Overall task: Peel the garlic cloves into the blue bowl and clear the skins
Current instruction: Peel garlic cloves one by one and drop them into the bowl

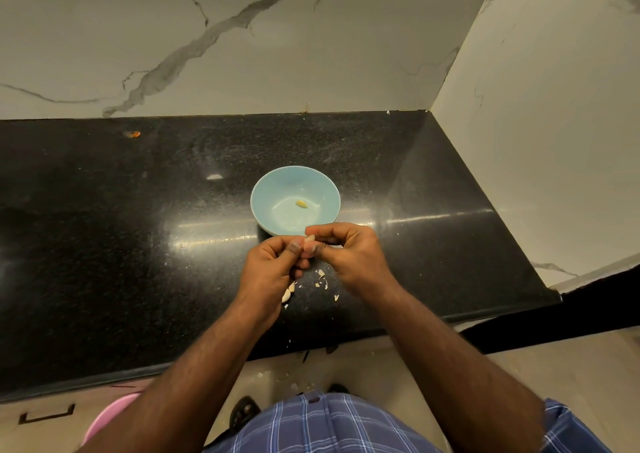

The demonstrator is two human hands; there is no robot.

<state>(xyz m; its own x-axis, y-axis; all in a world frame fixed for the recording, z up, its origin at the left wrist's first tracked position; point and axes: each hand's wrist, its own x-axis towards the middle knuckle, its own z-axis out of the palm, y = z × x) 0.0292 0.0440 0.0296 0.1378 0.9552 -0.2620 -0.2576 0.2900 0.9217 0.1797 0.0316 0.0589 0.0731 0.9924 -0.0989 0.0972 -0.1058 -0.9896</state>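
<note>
While both hands meet just in front of the blue bowl (263,189), a single garlic clove (309,238) is caught between them. The left hand (273,267) has its fingers curled inward, thumb and forefinger pinching the clove's near end; the right hand (349,251) curls over from the other side, its fingertips (313,248) pressed against the same clove. Only the pale tip of the clove shows between the fingers, so I cannot tell how much skin is on it.

Sitting on the black countertop (121,244), the bowl lies just beyond the knuckles, its near rim partly hidden by the hands. One peeled clove (301,204), yellowish, lies on the bowl's bottom, a little right of centre.

Under and just beside the left hand, a few unpeeled cloves (288,293) rest on the counter, partly covered by the heel of the hand. Loose skins (322,278) lie scattered between the two wrists, with another flake (336,297) nearer the counter's front edge and smaller bits around them. A small orange scrap (132,134) sits far back on the left, near the marble wall (277,54).

Below the counter's edge I see the person's checked shirt (329,425), a sandal (244,412) on the pale floor, and the rim of a pink tub (107,416) at the lower left.
</note>
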